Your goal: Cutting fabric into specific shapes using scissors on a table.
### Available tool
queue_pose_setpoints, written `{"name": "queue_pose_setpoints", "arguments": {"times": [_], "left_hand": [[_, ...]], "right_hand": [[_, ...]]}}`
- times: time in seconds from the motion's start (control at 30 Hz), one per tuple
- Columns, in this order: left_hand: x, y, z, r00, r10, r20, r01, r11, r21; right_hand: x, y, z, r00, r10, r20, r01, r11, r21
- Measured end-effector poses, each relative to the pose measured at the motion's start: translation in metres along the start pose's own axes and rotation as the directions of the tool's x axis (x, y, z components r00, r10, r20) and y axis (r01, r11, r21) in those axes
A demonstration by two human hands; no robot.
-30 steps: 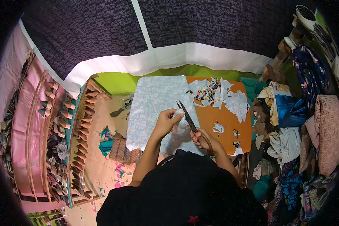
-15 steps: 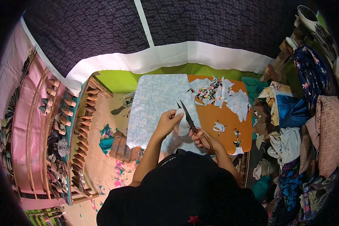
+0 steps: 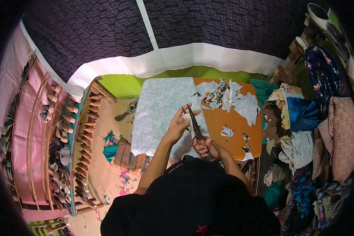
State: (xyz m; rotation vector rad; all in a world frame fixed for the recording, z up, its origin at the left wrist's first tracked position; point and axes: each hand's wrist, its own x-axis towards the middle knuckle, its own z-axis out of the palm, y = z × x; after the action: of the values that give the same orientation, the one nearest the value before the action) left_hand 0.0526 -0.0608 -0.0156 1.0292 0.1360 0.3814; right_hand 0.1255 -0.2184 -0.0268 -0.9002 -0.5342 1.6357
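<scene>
Large dark scissors (image 3: 195, 125) are held in my right hand (image 3: 207, 148), fingers through and around the brown handles. The blades point away from me and stand slightly parted. Beside them my left hand (image 3: 178, 126) pinches a small pale piece (image 3: 187, 117), apparently fabric, close to the blades; its exact shape is partly hidden by my fingers. Under both hands a large pale cloth with a faint pattern (image 3: 161, 102) covers the table's left part. Cut scraps of floral and white fabric (image 3: 220, 94) lie on the orange tabletop (image 3: 216, 122) to the right.
On the left stand racks with rows of wooden shoe lasts (image 3: 86, 143). Folded and heaped fabrics (image 3: 299, 151) crowd the right side. A brown patterned bundle (image 3: 129, 153) and colourful scraps lie on the floor. A dark patterned curtain (image 3: 204, 23) hangs beyond the table.
My right hand and the scissors have shifted slightly left, and the blades stand more upright. My left hand has turned, with its fingers extended further toward the blades, still pinching the pale piece.
</scene>
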Motion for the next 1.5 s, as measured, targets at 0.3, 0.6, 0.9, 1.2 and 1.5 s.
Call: {"name": "queue_pose_setpoints", "arguments": {"times": [0.3, 0.6, 0.9, 1.2, 1.5], "left_hand": [[-0.003, -0.022, -0.031, 0.963, -0.241, -0.118, 0.247, 0.968, 0.038], [-0.002, -0.018, -0.017, 0.992, -0.113, -0.054, 0.103, 0.981, -0.166], [0.000, -0.027, -0.033, 0.993, -0.110, -0.053, 0.101, 0.984, -0.148], [-0.002, -0.026, -0.033, 0.988, -0.109, -0.106, 0.100, 0.992, -0.082], [0.000, -0.011, -0.023, 0.983, -0.149, -0.109, 0.165, 0.974, 0.157]], "right_hand": [[-0.002, -0.002, 0.002, 0.999, -0.032, -0.034, 0.033, 0.999, 0.013], [0.001, 0.004, 0.005, 0.991, -0.102, -0.090, 0.106, 0.994, 0.036], [0.006, 0.015, 0.001, 0.992, -0.121, 0.039, 0.112, 0.978, 0.173], [-0.002, -0.002, 0.009, 0.998, -0.059, -0.029, 0.060, 0.998, 0.010], [0.003, 0.004, 0.003, 0.990, -0.013, -0.138, 0.048, 0.966, 0.252]]}}
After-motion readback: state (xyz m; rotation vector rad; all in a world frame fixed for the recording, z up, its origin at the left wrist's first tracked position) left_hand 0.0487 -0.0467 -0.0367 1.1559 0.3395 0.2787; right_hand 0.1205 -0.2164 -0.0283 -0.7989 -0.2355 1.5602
